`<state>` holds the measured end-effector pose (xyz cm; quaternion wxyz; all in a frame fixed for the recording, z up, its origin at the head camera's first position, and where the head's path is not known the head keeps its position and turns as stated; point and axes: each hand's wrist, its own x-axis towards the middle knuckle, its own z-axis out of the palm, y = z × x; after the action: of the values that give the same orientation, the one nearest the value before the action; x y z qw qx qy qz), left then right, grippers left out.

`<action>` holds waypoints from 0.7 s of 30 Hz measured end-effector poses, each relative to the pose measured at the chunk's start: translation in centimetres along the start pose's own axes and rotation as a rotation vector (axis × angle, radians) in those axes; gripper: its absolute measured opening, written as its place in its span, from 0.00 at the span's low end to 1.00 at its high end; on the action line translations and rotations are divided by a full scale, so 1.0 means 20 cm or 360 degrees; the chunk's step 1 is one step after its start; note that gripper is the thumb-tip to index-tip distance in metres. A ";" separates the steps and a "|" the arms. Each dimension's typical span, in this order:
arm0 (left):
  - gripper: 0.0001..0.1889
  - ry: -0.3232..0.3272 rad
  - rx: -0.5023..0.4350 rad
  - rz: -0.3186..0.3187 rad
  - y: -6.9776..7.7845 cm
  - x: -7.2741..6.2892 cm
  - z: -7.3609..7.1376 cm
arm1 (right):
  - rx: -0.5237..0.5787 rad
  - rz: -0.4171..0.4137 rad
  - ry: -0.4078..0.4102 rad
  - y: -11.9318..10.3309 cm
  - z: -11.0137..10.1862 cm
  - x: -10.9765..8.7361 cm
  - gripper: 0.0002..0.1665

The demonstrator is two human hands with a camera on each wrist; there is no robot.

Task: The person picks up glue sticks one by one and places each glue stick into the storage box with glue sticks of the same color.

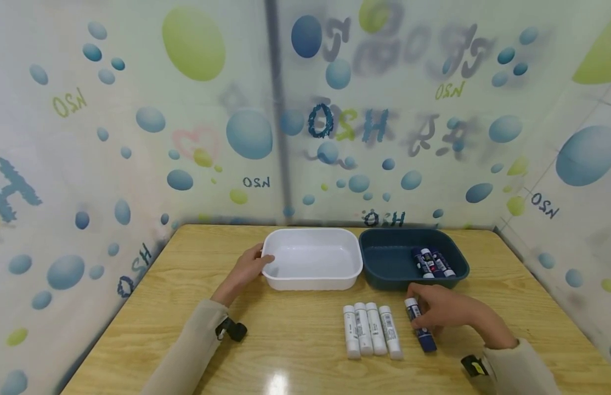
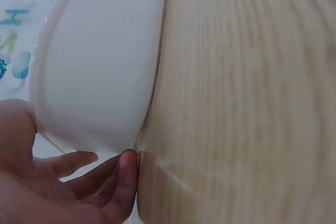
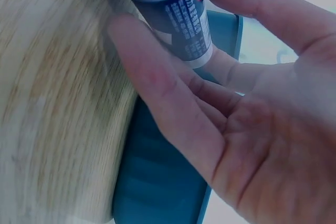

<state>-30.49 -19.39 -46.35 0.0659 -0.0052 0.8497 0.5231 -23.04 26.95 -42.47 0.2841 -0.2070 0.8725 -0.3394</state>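
My left hand (image 1: 243, 270) grips the left end of a white rectangular tray (image 1: 310, 283), its thumb over the rim. In the left wrist view, its fingers (image 2: 126, 182) lie against the tray's outer wall. Between thumb and fingers my right hand (image 1: 446, 306) holds a dark blue glue stick (image 1: 424, 336) with a white end, tilted, in front of the dark teal tray (image 1: 384, 266). The right wrist view shows white print on this glue stick (image 3: 181, 27). Several similar blue glue sticks (image 1: 433, 263) lie in the teal tray's right part.
Several white glue sticks (image 1: 369, 332) lie side by side on the wooden table (image 1: 286, 340), left of my right hand. Both trays stand next to each other near the table's back edge. A patterned curtain (image 1: 310, 181) rises behind and at the sides.
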 end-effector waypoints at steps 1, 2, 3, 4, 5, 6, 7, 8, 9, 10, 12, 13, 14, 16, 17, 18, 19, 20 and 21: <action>0.31 0.0004 0.0002 -0.0005 0.00 0.00 0.00 | 0.0016 0.0000 -0.0004 0.00 0.00 0.00 0.26; 0.32 0.0002 0.0004 -0.0007 0.00 0.00 0.00 | 0.0026 -0.0005 -0.0006 0.00 0.00 0.00 0.26; 0.32 0.0001 0.0006 -0.0007 0.00 0.00 0.00 | 0.0035 -0.0010 -0.0006 0.01 0.00 0.00 0.26; 0.32 0.0004 0.0009 -0.0007 0.00 0.00 0.00 | 0.0043 -0.0010 -0.0007 0.01 -0.01 0.00 0.25; 0.32 0.0005 0.0010 -0.0007 0.00 0.00 0.00 | 0.0050 -0.0009 -0.0006 0.01 -0.01 0.00 0.25; 0.32 0.0006 0.0011 -0.0006 0.00 0.00 0.00 | 0.0057 -0.0009 -0.0005 0.01 -0.01 0.00 0.25; 0.32 0.0007 0.0011 -0.0005 0.00 0.00 0.00 | 0.0060 -0.0011 -0.0003 0.02 -0.01 -0.01 0.25; 0.32 0.0006 0.0009 -0.0004 0.00 0.00 0.00 | 0.0059 -0.0017 0.0000 0.02 -0.01 -0.01 0.25; 0.32 0.0006 0.0008 -0.0004 0.00 0.00 0.00 | 0.0055 -0.0025 0.0004 0.02 -0.01 -0.01 0.25; 0.32 0.0008 0.0008 -0.0005 0.00 0.00 0.00 | 0.0048 -0.0036 0.0007 0.02 -0.02 -0.01 0.25; 0.32 0.0002 0.0001 -0.0004 -0.01 0.00 0.00 | 0.0029 -0.0068 0.0015 0.01 -0.02 -0.01 0.25; 0.32 -0.0001 0.0001 -0.0003 -0.01 0.00 0.00 | 0.0019 -0.0086 0.0022 0.01 -0.02 -0.01 0.25; 0.33 0.0000 -0.0001 -0.0007 -0.01 0.00 0.00 | 0.0010 -0.0101 0.0030 0.01 -0.02 -0.01 0.25; 0.33 0.0003 -0.0002 -0.0016 -0.01 0.00 0.00 | -0.0006 -0.0129 0.0048 0.01 -0.02 -0.01 0.24; 0.33 0.0001 -0.0002 -0.0017 -0.01 0.00 -0.01 | -0.0016 -0.0144 0.0056 0.01 -0.02 -0.01 0.24; 0.33 0.0000 0.0004 -0.0019 -0.01 0.01 -0.01 | -0.0022 -0.0157 0.0063 0.01 -0.03 -0.01 0.24; 0.33 -0.0001 0.0007 -0.0020 -0.01 0.01 -0.01 | -0.0029 -0.0171 0.0069 0.00 -0.03 -0.01 0.24; 0.33 0.0001 0.0006 -0.0025 -0.01 0.01 -0.01 | -0.0039 -0.0188 0.0075 0.00 -0.03 -0.01 0.24; 0.33 0.0000 0.0009 -0.0025 -0.01 0.01 -0.01 | -0.0056 -0.0209 0.0082 0.00 -0.03 -0.01 0.24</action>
<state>-30.65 -19.55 -46.47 0.0699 -0.0116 0.8511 0.5202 -23.29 27.45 -42.00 0.2349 -0.2599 0.8699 -0.3473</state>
